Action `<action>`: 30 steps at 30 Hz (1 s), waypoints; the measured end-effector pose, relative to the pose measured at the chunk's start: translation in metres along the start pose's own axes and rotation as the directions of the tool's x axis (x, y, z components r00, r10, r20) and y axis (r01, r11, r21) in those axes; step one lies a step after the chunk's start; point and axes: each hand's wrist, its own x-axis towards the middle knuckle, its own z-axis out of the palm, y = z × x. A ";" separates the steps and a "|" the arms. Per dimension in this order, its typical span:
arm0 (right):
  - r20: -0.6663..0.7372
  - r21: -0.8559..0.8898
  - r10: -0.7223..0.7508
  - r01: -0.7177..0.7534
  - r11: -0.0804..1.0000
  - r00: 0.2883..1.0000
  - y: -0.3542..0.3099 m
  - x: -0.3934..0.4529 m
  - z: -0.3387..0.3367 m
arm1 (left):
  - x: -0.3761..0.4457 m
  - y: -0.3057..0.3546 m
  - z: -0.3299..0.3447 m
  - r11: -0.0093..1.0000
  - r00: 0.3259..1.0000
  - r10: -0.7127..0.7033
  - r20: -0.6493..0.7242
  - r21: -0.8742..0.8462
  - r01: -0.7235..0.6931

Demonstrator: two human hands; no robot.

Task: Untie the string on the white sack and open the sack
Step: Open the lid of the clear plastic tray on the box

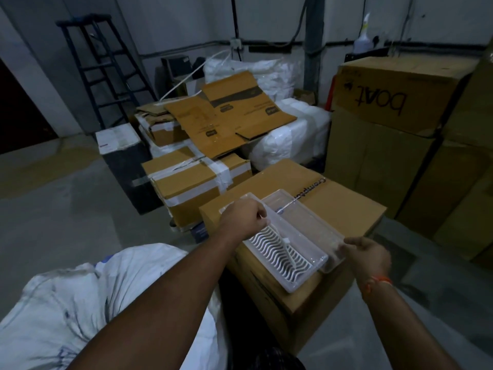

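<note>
White woven sack, crumpled: lower left of frame | string: not discernible | left hand nearer, curled on clear plastic tray at centre, atop brown carton | right hand pinches tray's right end | sack untouched, below-left of both.

left hand: curled, gripping | right hand: pinching | arms extended
</note>
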 end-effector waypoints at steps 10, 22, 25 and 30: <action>-0.119 0.298 0.016 0.020 0.954 0.993 -0.006 -0.009 -0.005 | 0.008 -0.004 -0.010 0.968 0.989 -0.121 -0.081 -0.231 0.100; -0.345 -0.135 -0.826 0.847 0.514 0.446 -0.049 -0.064 -0.039 | 0.031 0.007 -0.027 0.342 0.864 -0.490 0.116 -0.886 0.313; -0.322 -0.122 -0.862 0.885 0.448 0.392 -0.047 -0.079 -0.041 | 0.028 0.004 -0.024 0.330 0.869 -0.486 0.091 -0.902 0.279; -0.259 -0.115 -0.910 0.925 0.361 0.322 -0.044 -0.101 -0.043 | 0.024 -0.008 -0.024 0.297 0.824 -0.565 0.049 -0.919 0.258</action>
